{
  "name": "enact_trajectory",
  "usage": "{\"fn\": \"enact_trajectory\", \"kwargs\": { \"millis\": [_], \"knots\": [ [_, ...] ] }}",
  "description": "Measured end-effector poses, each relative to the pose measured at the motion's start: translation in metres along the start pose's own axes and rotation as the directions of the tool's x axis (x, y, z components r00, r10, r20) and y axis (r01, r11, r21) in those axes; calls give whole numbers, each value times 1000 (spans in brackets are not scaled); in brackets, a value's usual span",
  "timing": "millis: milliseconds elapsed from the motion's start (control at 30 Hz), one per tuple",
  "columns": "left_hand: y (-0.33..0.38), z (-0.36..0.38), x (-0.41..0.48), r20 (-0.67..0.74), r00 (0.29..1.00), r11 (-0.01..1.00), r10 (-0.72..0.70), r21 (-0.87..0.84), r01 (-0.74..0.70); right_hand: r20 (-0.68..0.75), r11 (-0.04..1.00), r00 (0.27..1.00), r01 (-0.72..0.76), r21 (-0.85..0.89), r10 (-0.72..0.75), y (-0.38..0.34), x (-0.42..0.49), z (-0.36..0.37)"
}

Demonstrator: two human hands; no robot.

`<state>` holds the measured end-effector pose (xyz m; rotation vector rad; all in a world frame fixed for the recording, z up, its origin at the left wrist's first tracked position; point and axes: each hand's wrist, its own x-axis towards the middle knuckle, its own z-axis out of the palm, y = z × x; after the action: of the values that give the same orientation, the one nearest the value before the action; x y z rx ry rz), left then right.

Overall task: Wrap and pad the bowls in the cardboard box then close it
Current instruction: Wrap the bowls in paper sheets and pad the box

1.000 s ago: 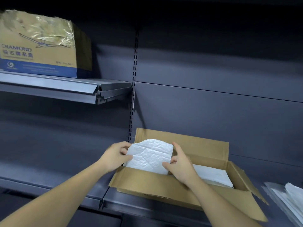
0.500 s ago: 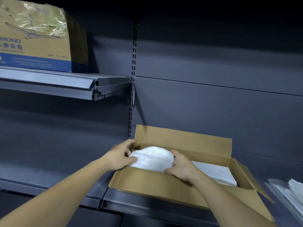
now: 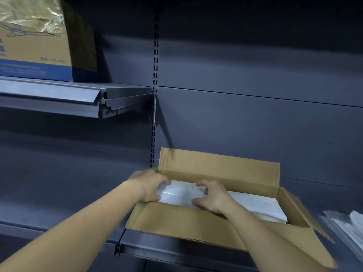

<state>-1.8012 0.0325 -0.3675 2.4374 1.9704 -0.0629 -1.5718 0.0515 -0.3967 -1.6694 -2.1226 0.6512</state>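
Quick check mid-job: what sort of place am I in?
Likely a shop or stockroom: dark metal shelving on a slotted upright, a boxed ceiling fan on the upper shelf, the open cardboard box on the lower one.

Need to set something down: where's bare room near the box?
Free: the shelf left of the cardboard box. Crowded: inside the box, where left hand and right hand grip the wrapped bundle beside white padding; plastic sheets right of it.

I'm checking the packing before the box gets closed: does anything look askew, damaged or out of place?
Nothing is spilled or broken. Crumpled shiny film covers the top of the printed box on the upper shelf. The cardboard box's near flap hangs over the lower shelf's front edge.
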Motion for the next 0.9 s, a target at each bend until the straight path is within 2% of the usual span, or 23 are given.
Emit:
{"fn": "enact_trajectory", "kwargs": {
  "millis": [67, 167, 233, 300, 533, 700, 900],
  "knots": [
    [4, 3, 4, -52, 998, 999, 32, 40, -30, -58, 998, 997, 53, -30, -54, 0, 2, 0],
    [3, 4, 9, -130, 986, 993, 105, -43, -112, -124, 985, 977, 169, -27, -171, 4, 6, -1],
    [0, 5, 11, -132, 979, 979, 154, -111, -169, -106, 974, 969, 220, -53, -225, 8, 9, -2],
    [-3, 8, 13, -107, 977, 972, 185, -125, -198, -30, 965, 968, 247, -83, -250, 12, 13, -1],
    [-24, 20, 16, -118, 991, 972, 63, -219, -88, 111, 924, 936, 347, -158, -333, 11, 18, 4],
    [-26, 20, 12, -48, 995, 976, 85, -198, -93, 157, 891, 926, 373, -257, -343, 5, 23, 5],
    [-24, 21, 15, -26, 996, 980, 87, -176, -90, 190, 908, 937, 336, -250, -294, 8, 22, 4]
  ]
}}
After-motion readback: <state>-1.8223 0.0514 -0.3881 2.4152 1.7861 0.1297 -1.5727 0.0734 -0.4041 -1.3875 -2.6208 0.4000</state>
